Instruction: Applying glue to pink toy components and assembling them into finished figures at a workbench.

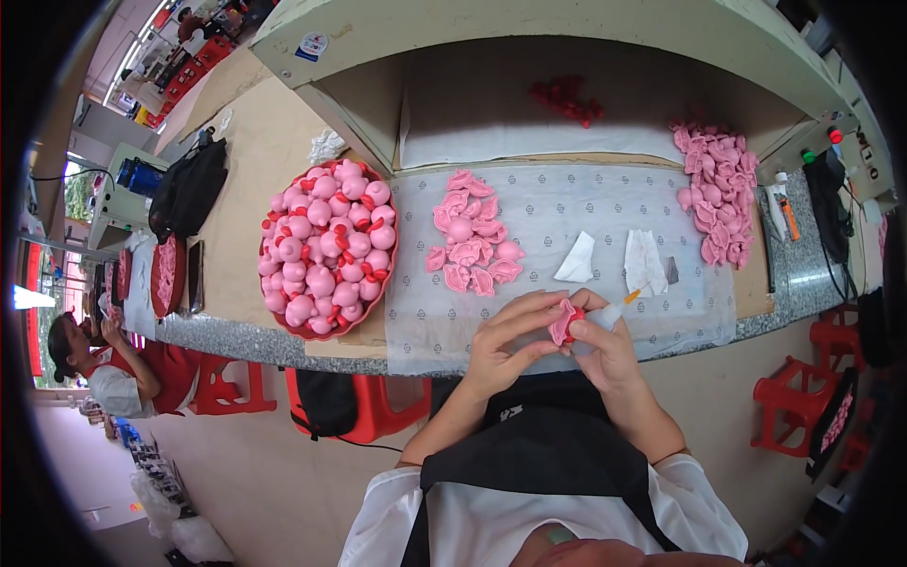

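Just above the table's near edge, my left hand pinches a small pink cupped plastic or rubber part with a red piece at its side. Closed around a small whitish squeeze bottle with an orange nozzle, my right hand also has fingertips against the red piece. The nozzle points up and away from the part. Beyond my hands lie a folded white paper and a second white wipe. A loose group of pink ruffled parts rests on the printed sheet to the left.
A red basket of round pink-and-red pieces stands left. Pink parts are heaped at right, near tubes. Red pieces lie inside the pale hooded cabinet. Red stools and another person are nearby.
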Motion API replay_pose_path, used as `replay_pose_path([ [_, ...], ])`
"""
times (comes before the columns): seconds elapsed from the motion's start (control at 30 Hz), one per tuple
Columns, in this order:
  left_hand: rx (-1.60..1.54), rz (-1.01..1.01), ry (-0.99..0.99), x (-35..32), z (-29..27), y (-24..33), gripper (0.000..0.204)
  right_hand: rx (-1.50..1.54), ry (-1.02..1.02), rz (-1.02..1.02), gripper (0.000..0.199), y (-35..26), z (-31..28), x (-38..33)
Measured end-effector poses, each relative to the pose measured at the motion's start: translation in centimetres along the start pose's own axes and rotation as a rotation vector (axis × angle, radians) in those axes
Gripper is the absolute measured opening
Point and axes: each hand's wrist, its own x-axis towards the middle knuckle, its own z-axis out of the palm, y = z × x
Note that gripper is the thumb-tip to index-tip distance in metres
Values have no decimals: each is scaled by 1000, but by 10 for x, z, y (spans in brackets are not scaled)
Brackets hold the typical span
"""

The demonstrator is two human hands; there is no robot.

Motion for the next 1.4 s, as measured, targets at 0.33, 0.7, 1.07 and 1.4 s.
replay_pose_path([
  [0.33, -573, -45, 178, -7, 11, -3, 38, -256, -30, -53, 27, 8, 3, -6],
  [0.7, -1138, -394, 233, -8, 2, -8, 42, -914, 53, -402, 28, -31, 0, -23],
  [1.07, -1181, -495, 117, -12, 11, -7, 40, -525, 188, -855, 40, -31, 14, -18],
  [1.4, -1105, -469, 38, -12, 12, -11, 39, -930, -12, -997, 41, -23, 12, -25],
])
